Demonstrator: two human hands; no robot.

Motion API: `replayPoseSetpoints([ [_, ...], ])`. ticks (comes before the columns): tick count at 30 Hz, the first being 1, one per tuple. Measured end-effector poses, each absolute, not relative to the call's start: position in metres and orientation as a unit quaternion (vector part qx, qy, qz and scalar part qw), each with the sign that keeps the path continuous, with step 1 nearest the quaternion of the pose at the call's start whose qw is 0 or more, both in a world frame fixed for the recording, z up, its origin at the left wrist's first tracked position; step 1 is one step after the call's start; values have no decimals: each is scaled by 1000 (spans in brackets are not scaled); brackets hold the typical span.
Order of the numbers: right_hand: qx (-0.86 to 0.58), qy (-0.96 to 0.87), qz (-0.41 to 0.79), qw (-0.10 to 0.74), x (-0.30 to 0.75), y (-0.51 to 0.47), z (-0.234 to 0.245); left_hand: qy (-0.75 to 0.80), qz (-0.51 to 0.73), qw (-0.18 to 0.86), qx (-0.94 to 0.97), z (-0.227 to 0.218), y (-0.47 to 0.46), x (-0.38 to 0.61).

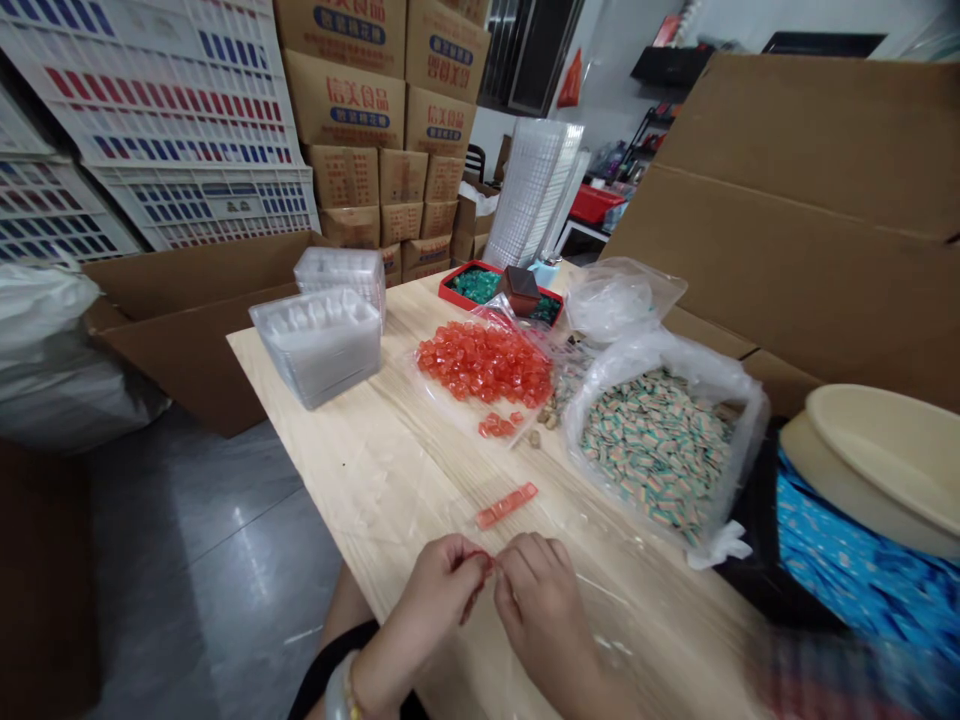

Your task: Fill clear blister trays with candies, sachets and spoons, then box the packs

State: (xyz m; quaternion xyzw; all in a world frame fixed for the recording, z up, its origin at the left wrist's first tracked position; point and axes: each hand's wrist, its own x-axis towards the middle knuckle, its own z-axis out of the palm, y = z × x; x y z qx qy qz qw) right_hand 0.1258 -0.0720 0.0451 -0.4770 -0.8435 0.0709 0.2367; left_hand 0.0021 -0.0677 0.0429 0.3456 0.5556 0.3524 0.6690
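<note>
My left hand (451, 578) is closed in a pinch, with a bit of a small red translucent piece showing at its fingertips. Right against it, my right hand (541, 605) is also closed, its fingertips meeting the left ones; what they grip is hidden. Just beyond both hands, a clear plastic strip holding a row of red pieces (507, 506) lies on the wooden table (375, 470). Farther back, a heap of red translucent pieces (487, 362) rests on a clear plastic bag, with a few pieces apart at its near edge (500, 425).
Stacked clear plastic trays (322, 345) stand at the table's left. Small striped packets fill a plastic-lined container (656, 450) on the right. Behind the heap is a red tray (450, 292) of green pieces. Cardboard boxes (352, 100), white crates (202, 200) and a cream basin (862, 470) surround the table.
</note>
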Motion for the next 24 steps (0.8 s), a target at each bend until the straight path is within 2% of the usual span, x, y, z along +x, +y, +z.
replayPoseSetpoints([
  [3,-444,-872,2,205,130,-60,47,520,315,739,290,53,-69,-5],
  [6,-503,-828,17,245,147,-36,52,494,259,788,262,62,-74,-13],
  [8,-565,-764,98,295,159,-21,56,491,255,795,248,66,-77,-16],
  [10,-574,-715,240,321,164,-14,60,496,287,781,249,67,-76,-18],
  [14,-525,-634,480,304,151,-20,64,505,325,742,297,65,-63,-17],
  [18,-499,-607,555,272,134,-26,60,524,358,698,332,57,-48,-15],
  [24,-485,-608,571,263,124,-20,52,560,374,622,400,48,-37,-10],
])
